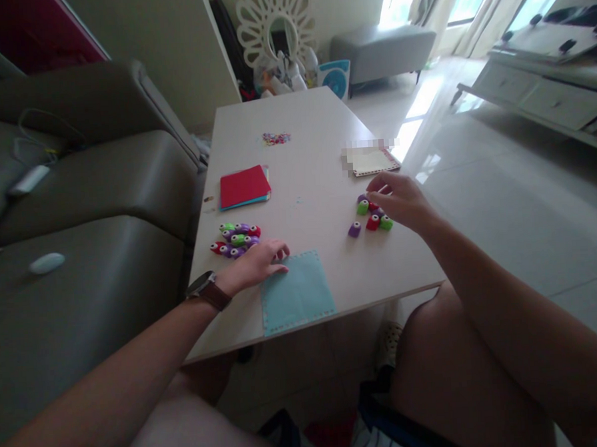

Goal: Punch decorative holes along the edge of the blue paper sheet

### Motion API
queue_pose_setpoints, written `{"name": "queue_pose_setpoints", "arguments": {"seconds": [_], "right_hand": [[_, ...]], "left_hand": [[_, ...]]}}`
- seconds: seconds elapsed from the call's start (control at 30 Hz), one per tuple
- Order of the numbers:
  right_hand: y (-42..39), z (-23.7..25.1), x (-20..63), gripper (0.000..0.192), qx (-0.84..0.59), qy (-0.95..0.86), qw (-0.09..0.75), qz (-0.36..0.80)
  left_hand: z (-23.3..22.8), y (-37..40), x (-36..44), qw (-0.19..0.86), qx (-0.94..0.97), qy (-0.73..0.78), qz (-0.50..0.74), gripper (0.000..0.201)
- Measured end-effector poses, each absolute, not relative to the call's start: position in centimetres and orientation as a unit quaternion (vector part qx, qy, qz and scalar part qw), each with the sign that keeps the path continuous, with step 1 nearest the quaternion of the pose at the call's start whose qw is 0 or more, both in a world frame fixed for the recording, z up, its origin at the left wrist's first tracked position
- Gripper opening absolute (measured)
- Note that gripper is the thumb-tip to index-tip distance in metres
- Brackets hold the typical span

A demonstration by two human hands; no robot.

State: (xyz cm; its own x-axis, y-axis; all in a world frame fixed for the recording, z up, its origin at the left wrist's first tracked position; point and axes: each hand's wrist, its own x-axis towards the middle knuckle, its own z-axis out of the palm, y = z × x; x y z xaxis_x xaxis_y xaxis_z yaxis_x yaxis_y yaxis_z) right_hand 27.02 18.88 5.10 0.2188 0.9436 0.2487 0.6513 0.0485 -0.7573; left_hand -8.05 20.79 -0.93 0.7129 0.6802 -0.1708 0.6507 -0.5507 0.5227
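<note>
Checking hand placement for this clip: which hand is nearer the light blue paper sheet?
Left. The left hand rests at the upper left corner of the light blue paper sheet, fingers touching its edge. The right hand is off to the right, over small coloured punches.

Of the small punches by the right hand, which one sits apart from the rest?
The purple punch: it sits alone on the table, left of the red and green ones clustered under the right hand.
</note>
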Motion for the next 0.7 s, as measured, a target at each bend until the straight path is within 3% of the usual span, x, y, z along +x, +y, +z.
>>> {"name": "queue_pose_setpoints", "arguments": {"seconds": [0.43,0.7], "right_hand": [[18.7,5.1,26.9,0.004,-0.682,-0.613,0.331,0.22],[19.1,3.6,27.1,0.004,-0.654,-0.68,0.205,0.261]], "left_hand": [[-0.6,20.4,-7.5,0.301,0.86,0.41,0.034,0.024],[-0.8,20.3,-7.5,0.311,0.857,0.408,0.048,0.024]]}}
